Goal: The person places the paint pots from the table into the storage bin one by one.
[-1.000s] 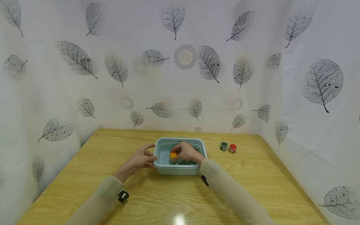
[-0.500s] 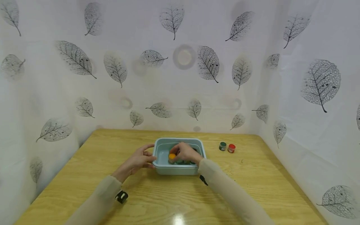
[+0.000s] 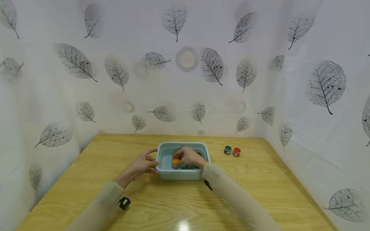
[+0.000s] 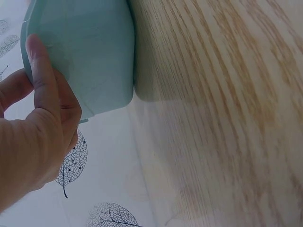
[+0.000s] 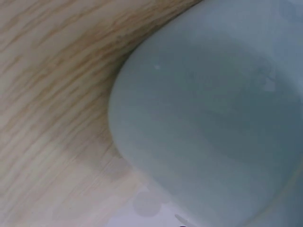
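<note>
A light blue plastic tub (image 3: 180, 175) stands on the wooden table. My left hand (image 3: 142, 164) holds its left end, the thumb at the rim; the left wrist view shows the fingers (image 4: 45, 90) against the tub wall (image 4: 94, 56). Inside the tub, my right hand (image 3: 189, 157) pinches a small jar with an orange lid (image 3: 175, 162). Other small jars (image 3: 183, 166) sit along the front wall, partly hidden under this hand. The right wrist view shows only the tub's outside (image 5: 203, 118), with the hand out of sight.
Right of the tub, a small dark green-lidded jar (image 3: 227, 150) and a red-lidded jar (image 3: 236, 152) stand side by side on the table (image 3: 260, 192). A white curtain with a leaf print (image 3: 185, 89) closes off the back and sides.
The whole scene shifts slightly left as the head view turns. Both hands keep their places at the tub, and the orange-lidded jar stays under the right fingers.
</note>
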{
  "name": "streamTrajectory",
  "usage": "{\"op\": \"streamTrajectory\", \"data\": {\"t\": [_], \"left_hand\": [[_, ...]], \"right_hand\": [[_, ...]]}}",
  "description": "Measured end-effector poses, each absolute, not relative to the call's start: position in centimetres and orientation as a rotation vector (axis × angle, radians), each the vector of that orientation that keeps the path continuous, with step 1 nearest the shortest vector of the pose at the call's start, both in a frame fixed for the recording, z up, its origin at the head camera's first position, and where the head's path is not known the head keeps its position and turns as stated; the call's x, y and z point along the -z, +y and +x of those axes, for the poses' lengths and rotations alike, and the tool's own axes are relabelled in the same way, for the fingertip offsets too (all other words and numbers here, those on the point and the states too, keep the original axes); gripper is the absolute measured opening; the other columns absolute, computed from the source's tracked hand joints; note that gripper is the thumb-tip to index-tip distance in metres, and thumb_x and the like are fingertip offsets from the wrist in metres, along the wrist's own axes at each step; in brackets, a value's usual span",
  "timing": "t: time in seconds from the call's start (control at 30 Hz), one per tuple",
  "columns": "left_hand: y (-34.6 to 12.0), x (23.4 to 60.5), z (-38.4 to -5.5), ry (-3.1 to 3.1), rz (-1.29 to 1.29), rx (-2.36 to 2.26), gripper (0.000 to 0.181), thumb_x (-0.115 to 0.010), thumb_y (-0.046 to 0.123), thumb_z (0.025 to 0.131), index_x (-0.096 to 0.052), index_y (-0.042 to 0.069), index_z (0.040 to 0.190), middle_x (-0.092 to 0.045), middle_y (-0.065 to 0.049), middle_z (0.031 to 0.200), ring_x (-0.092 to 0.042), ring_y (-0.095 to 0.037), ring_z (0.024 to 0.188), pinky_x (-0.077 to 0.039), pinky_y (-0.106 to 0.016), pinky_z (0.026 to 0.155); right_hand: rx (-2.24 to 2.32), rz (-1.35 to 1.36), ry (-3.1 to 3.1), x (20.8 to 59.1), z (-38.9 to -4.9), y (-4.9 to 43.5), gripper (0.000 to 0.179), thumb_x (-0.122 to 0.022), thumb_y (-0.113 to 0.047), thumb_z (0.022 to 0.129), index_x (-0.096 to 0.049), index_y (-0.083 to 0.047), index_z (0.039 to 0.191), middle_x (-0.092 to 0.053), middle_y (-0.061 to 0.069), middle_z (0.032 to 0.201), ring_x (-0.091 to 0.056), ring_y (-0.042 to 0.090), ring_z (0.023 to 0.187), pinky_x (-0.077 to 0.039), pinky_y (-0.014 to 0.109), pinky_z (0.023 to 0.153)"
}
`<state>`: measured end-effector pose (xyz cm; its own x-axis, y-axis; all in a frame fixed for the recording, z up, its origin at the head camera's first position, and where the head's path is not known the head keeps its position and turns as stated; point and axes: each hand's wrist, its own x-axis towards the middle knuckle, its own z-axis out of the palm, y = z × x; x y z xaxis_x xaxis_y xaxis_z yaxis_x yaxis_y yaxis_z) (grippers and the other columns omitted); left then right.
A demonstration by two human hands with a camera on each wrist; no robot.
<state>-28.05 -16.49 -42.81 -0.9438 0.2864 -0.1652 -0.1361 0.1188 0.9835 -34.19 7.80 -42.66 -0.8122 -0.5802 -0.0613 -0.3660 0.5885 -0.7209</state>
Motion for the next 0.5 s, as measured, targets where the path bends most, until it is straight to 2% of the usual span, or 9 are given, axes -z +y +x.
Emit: {"op": "streamTrajectory", "data": {"t": [0.33, 0.5], "left_hand": [[-16.3, 42.6, -27.9, 2.105, 0.133, -1.884, 0.071, -0.063, -0.001, 0.092, -0.027, 0.01, 0.153, -0.056, -0.018, 0.105, -0.066, -0.023, 0.08, -0.063, -0.039, 0.075], [-16.4, 42.6, -27.9, 2.107, 0.142, -1.879, 0.071, -0.063, 0.0, 0.093, -0.026, 0.009, 0.153, -0.055, -0.017, 0.104, -0.065, -0.023, 0.081, -0.063, -0.036, 0.073]], "right_hand": [[1.091, -0.85, 2.531, 42.9, -35.2, 9.1, 0.038, -0.08, -0.01, 0.08, -0.071, -0.003, 0.116, -0.073, 0.007, 0.106, -0.063, 0.011, 0.083, -0.056, 0.024, 0.073], [1.182, -0.819, 2.497, 42.3, -35.4, 10.2, 0.033, -0.075, -0.009, 0.085, -0.07, -0.004, 0.117, -0.072, 0.009, 0.107, -0.065, 0.012, 0.088, -0.057, 0.025, 0.077]]}}
